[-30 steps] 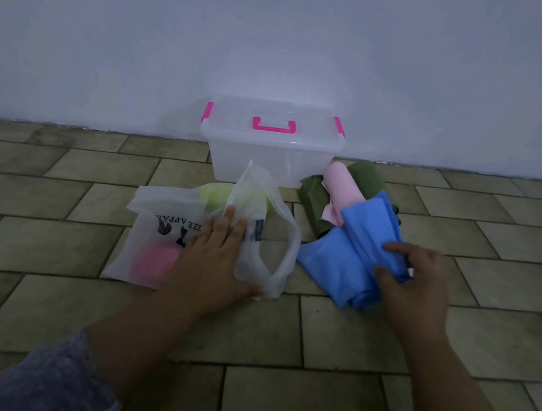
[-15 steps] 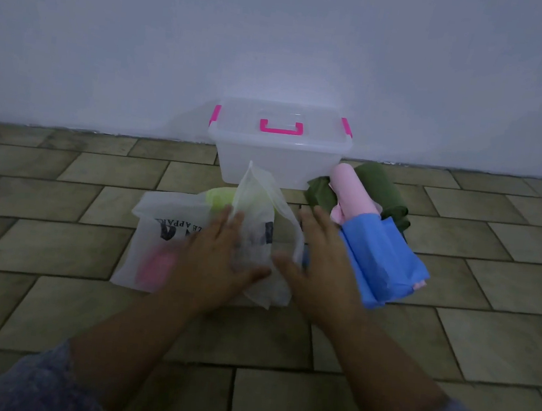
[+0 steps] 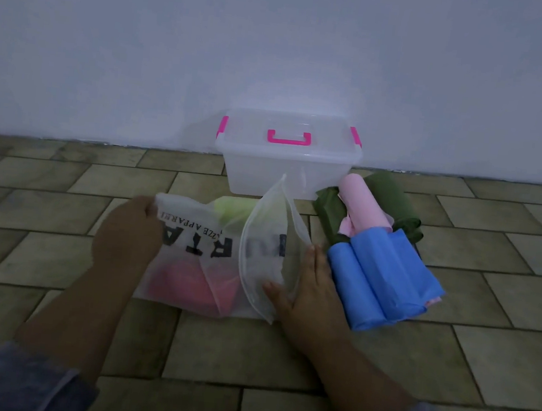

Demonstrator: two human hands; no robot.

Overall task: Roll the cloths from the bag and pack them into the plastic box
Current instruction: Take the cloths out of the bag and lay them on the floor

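A translucent white bag point(image 3: 220, 257) with black lettering lies on the tiled floor, its mouth gaping towards the right. Inside it show a pink cloth point(image 3: 188, 283) and a yellow-green cloth point(image 3: 232, 209). My left hand point(image 3: 127, 237) grips the bag's far left corner. My right hand point(image 3: 311, 286) rests flat at the bag's mouth, fingers on the plastic edge. Right of the bag lie a rolled blue cloth point(image 3: 382, 280), a rolled light pink cloth point(image 3: 360, 204) and dark green rolled cloths point(image 3: 394, 198). The clear plastic box point(image 3: 287, 160) with pink handle and clips stands shut against the wall.
A pale wall point(image 3: 278, 55) rises directly behind the box. Olive-brown floor tiles point(image 3: 484, 328) spread left, right and in front of me. My grey sleeves show at the bottom corners of the view.
My right hand let go of the blue roll and moved left to the bag's mouth. My left hand shifted from the top of the bag to its left corner.
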